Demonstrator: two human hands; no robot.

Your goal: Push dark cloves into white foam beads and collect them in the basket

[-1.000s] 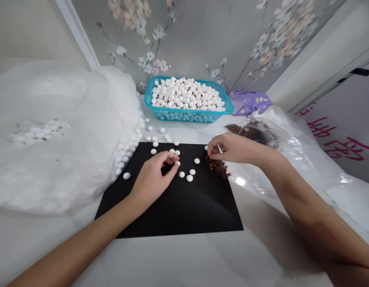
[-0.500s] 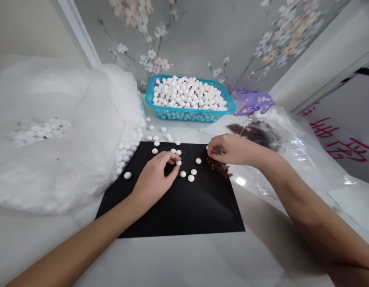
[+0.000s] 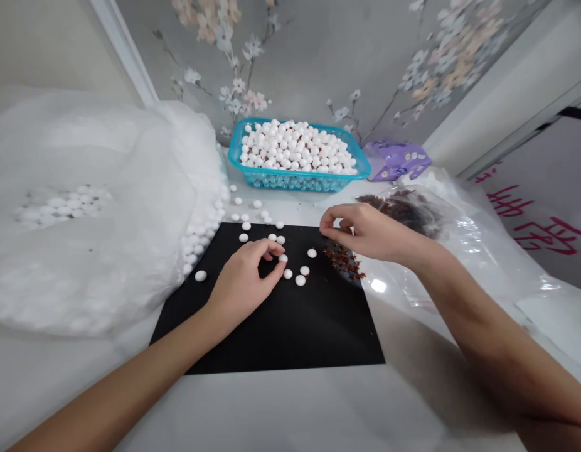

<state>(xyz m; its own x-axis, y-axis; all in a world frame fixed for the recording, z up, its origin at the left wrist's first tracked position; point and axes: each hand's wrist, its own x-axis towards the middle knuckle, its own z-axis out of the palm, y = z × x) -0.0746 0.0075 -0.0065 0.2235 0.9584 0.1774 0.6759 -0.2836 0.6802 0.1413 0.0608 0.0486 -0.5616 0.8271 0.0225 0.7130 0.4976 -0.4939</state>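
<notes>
Between the thumb and forefinger of my left hand (image 3: 246,276) is a small white ball (image 3: 283,258), held just above the black mat (image 3: 271,333). My right hand (image 3: 359,231) is at the mat's far right corner, thumb and forefinger pinched together; what they hold, if anything, is too small to make out. Just below it lies a loose pile of small reddish-brown star-shaped pieces (image 3: 344,260). Several more white balls (image 3: 300,280) are scattered over the mat between and around my hands, one with a brown bit beside it.
A blue basket (image 3: 300,182) heaped with white balls stands against the flowered wall. A large translucent bag (image 3: 106,251) of balls fills the left side. On the right are a clear bag (image 3: 408,210) of brown pieces and a purple packet (image 3: 398,162). Loose balls (image 3: 257,204) lie beyond the mat.
My right hand has lifted slightly up and left, off the brown pile, which now shows more fully. My left hand has stayed in place, its ball shifted slightly between the fingers.
</notes>
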